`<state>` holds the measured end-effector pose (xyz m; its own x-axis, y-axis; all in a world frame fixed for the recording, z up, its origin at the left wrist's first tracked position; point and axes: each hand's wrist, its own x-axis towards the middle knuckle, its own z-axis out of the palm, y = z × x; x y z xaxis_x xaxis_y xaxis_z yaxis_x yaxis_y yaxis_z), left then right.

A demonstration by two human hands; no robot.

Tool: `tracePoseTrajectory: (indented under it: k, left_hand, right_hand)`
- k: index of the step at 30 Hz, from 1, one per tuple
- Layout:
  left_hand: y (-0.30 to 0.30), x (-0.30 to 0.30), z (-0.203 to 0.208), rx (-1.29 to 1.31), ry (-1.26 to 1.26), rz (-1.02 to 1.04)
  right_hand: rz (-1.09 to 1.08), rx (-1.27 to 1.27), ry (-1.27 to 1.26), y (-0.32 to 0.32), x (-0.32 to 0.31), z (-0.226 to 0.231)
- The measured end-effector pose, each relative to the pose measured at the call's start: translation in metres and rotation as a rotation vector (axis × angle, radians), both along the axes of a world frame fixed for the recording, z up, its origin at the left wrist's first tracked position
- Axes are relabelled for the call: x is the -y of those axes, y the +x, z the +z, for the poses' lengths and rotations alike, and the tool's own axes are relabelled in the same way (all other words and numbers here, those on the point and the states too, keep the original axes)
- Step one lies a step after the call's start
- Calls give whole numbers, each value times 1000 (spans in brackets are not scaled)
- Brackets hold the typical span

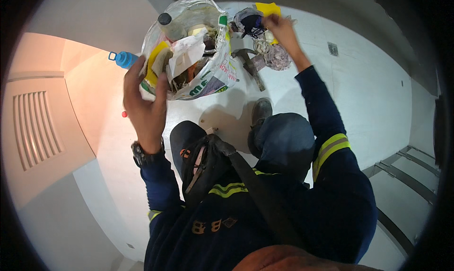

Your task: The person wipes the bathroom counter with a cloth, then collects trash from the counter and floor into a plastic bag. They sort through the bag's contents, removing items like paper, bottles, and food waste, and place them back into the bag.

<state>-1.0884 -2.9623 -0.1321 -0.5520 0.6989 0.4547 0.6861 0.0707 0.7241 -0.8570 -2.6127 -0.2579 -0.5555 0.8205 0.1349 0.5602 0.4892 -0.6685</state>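
A white woven sack (226,74) stands upright on the floor with its mouth wide. Inside it are a clear bottle with a dark cap (165,19), a crumpled white sheet (185,55), yellow pieces and mixed bits. At its near left rim is my left hand (145,105), thumb and fingers spread around the sack's corner. My right hand (283,33) reaches to the right of the sack, fingers bent together at the edge of a dark bundle (249,24). A yellow sheet (268,8) lies just beyond those fingers. What they pinch is hidden.
A hammer (250,68) lies between the sack and a clear plastic bag (277,58). Coiled pale cord (261,46) sits beside it. A blue bottle (125,59) is left of the sack, near a small red cap (124,114). A louvred panel (38,129) is at far left.
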Motion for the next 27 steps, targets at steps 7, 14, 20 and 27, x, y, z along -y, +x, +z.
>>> tracePoseTrajectory:
  k: [7, 14, 20, 27]
  left_hand:
    - [-20, -43, -34, -583, -593, 61]
    - [20, -55, -35, -148, -538, 258]
    - [3, -55, -34, -25, -773, 242]
    - [0, -46, -33, -398, -356, 267]
  right_hand:
    - [112, 363, 152, 2, 61, -224]
    - [297, 694, 61, -41, 18, -250]
    - [253, 744, 137, -54, 8, -248]
    - [260, 553, 129, -29, -4, -241]
